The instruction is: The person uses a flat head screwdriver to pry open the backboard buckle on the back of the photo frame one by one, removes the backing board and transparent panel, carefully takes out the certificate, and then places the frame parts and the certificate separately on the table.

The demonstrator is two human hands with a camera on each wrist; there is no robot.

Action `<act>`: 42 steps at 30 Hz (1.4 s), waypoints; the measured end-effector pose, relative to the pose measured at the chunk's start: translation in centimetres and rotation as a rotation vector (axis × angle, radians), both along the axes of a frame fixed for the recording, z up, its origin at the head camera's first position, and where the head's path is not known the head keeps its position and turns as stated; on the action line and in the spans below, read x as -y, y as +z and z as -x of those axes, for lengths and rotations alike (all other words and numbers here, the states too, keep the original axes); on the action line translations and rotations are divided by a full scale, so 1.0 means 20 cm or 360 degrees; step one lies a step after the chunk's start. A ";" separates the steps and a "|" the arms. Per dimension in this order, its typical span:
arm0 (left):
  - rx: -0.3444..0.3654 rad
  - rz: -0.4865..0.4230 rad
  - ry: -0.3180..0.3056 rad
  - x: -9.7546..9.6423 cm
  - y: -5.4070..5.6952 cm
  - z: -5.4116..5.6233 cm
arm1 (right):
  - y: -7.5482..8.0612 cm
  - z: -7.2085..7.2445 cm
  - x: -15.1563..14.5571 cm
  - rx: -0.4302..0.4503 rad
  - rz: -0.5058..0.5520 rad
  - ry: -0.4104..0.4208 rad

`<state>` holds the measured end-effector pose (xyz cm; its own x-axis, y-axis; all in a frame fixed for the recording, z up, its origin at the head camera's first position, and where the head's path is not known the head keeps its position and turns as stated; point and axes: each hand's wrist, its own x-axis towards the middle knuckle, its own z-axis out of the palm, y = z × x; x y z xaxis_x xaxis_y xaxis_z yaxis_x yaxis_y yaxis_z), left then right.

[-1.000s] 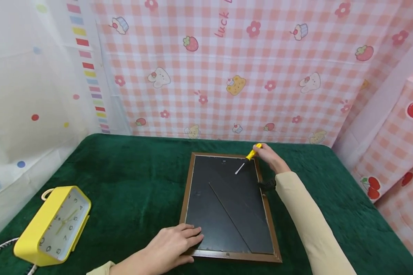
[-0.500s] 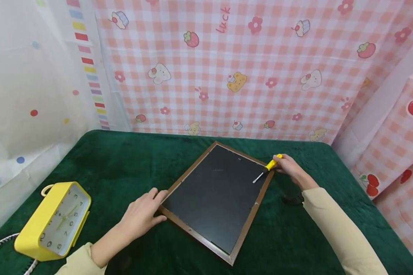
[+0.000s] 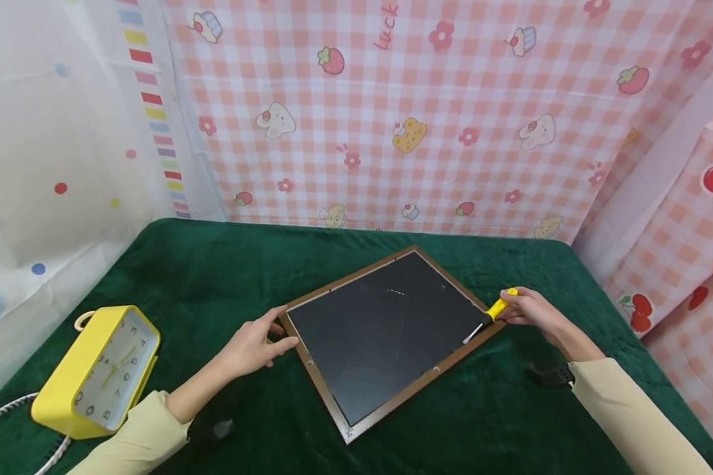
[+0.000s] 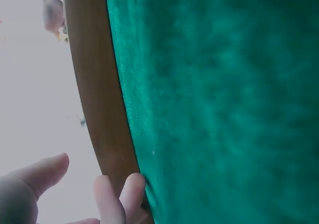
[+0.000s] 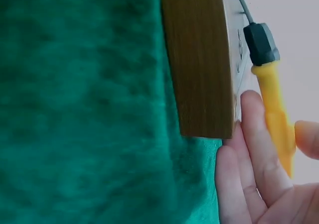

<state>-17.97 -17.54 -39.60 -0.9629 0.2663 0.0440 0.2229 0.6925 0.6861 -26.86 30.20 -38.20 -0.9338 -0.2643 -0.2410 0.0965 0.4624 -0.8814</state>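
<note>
A brown wooden picture frame (image 3: 323, 389) lies on green cloth with its black back panel (image 3: 380, 336) facing up, turned at an angle. At its left corner, my left hand (image 3: 252, 343) touches the rim with extended fingers; the thumb reaches over it. In the left wrist view, two fingertips meet the frame's side (image 4: 97, 79). My right hand (image 3: 535, 313) pinches a flat-tipped screwdriver (image 3: 502, 305) by its yellow handle at the right corner, the shaft pointing over the panel. The right wrist view shows the fingers beside the frame's corner (image 5: 202, 69), with the thumb against the handle.
A yellow alarm clock (image 3: 98, 373) with a corded strap stands at the left on the green cloth (image 3: 214, 264). Behind the table hangs a pink checked curtain (image 3: 356, 132), with a white dotted one (image 3: 47, 152) at the left.
The frame has turned clockwise, its far left corner swinging toward the back and right. My right hand has moved right and nearer with the screwdriver; my left hand has shifted left and farther away.
</note>
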 end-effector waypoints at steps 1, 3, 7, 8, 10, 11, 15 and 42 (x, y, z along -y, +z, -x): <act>0.0008 -0.0004 -0.0001 -0.01 0.00 0.02 | 0.00 -0.02 -0.01 -0.0010 0.0000 0.0002; 0.0012 0.0001 0.0005 -0.03 0.00 0.06 | 0.00 -0.05 -0.02 -0.0031 0.0009 -0.0010; 0.0014 0.0050 0.0048 -0.07 -0.01 0.15 | -0.02 -0.14 -0.01 -0.0059 0.0058 -0.0067; 0.0012 0.0061 0.0063 -0.07 -0.01 0.17 | -0.02 -0.17 0.00 -0.0063 0.0073 -0.0079; 0.0007 0.0093 0.0081 -0.08 -0.02 0.21 | -0.03 -0.22 0.01 -0.0067 0.0095 -0.0102; -0.0004 0.0109 0.0083 -0.08 -0.02 0.22 | -0.03 -0.25 0.02 -0.0071 0.0102 -0.0115; -0.0085 0.0171 0.0111 -0.08 -0.02 0.28 | -0.04 -0.32 0.05 -0.0048 0.0125 -0.0206; 0.0077 0.0390 -0.0242 -0.05 0.06 0.22 | 0.09 -0.31 0.23 -0.0384 0.0299 0.0009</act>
<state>-22.41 -16.54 -38.35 -0.9106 0.4045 -0.0844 0.3077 0.8002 0.5148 -20.71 25.68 -36.38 -0.9566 -0.2884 0.0414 -0.1283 0.2894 -0.9486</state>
